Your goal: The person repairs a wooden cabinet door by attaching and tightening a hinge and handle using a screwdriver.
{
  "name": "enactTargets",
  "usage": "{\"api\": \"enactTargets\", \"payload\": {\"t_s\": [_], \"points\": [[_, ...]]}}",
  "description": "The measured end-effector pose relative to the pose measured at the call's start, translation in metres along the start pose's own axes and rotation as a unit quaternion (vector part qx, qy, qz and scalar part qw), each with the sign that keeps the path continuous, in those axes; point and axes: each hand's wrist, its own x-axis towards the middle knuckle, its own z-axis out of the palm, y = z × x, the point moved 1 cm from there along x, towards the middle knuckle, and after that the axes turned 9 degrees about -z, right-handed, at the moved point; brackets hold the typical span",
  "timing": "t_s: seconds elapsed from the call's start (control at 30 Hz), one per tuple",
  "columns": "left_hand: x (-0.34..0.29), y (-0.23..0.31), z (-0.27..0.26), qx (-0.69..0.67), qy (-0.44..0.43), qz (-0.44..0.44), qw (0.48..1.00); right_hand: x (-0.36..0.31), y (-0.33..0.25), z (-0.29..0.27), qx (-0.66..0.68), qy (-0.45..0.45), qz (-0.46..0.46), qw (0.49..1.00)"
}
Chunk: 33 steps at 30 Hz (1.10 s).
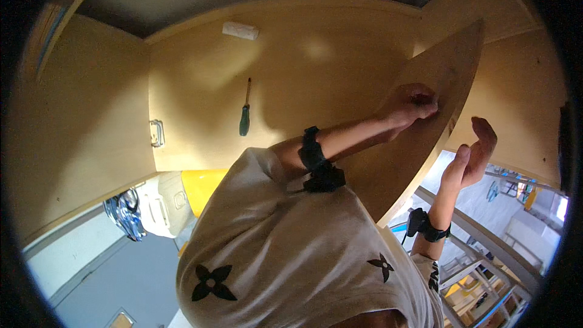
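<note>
My left hand [412, 108] is closed, its fingers curled together against a wooden panel [454, 64]. Whatever those fingers hold, if anything, is hidden. On the other side of the panel's long edge, my right hand [475, 153] is raised with the thumb apart from the fingers, and nothing shows in it. A screwdriver [245, 120] with a dark green handle lies on the wooden surface to the left. Beyond it, near the back edge, rests a small white packet or block [240, 30].
Wooden side walls rise at the left [91, 109] and right [516, 103]. A metal fitting [157, 133] sits at the left corner. Below are a yellow object [203, 188], a white case [161, 206], and metal ladder-like frames [486, 273] at lower right.
</note>
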Motion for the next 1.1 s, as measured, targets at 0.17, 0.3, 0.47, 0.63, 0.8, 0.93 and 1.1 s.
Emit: {"api": "enactTargets", "payload": {"t_s": [0.17,0.3,0.47,0.63,0.8,0.93,1.1], "points": [[0.008,-0.015,-0.019,0.015,-0.063,0.060,0.996,0.018,-0.018,0.015,-0.058,-0.236,-0.098,0.965],[-0.020,-0.061,-0.152,0.413,0.144,0.138,0.889,0.017,-0.016,0.015,-0.061,-0.204,-0.067,0.975],[-0.179,-0.090,-0.349,0.778,0.467,-0.075,0.413,0.019,-0.017,0.008,-0.035,-0.173,-0.065,0.982],[-0.182,-0.073,-0.341,0.596,0.408,-0.311,0.617,0.007,-0.004,0.000,-0.051,-0.157,-0.110,0.980],[-0.137,0.013,-0.225,0.221,0.272,-0.126,0.928,0.011,-0.001,0.004,-0.027,-0.199,-0.114,0.973],[-0.087,0.087,-0.083,-0.014,-0.018,0.048,0.999,0.019,-0.011,-0.002,0.012,-0.212,-0.039,0.976],[-0.027,0.088,0.045,0.015,-0.067,0.061,0.996,0.024,-0.018,0.002,0.207,-0.079,0.113,0.969]]}}
